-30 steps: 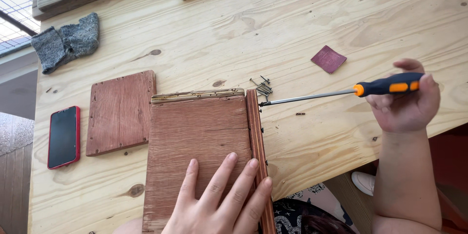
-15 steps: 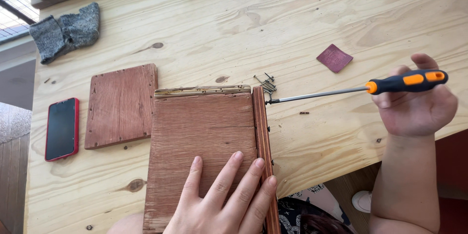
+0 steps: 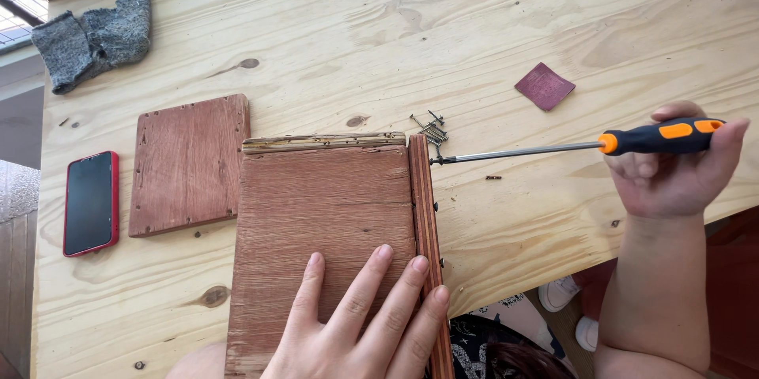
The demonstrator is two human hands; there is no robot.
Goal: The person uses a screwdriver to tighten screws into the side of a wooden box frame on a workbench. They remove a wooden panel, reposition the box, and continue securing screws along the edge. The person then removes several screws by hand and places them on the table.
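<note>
My left hand lies flat, fingers spread, on the near part of a reddish-brown wooden box on the pale workbench. My right hand grips the black-and-orange handle of a long screwdriver. Its metal shaft runs level to the left, and the tip meets a screw at the top of the box's right side panel. A small pile of loose dark screws lies just beyond the tip.
A separate reddish wooden panel lies left of the box. A red-cased phone sits at the left edge, a grey cloth at the far left. A maroon sandpaper square lies to the right. One stray screw rests near the shaft.
The view has drifted slightly, and my right hand with the screwdriver has shifted a little to the right and turned on the handle. My left hand has stayed pressed on the box.
</note>
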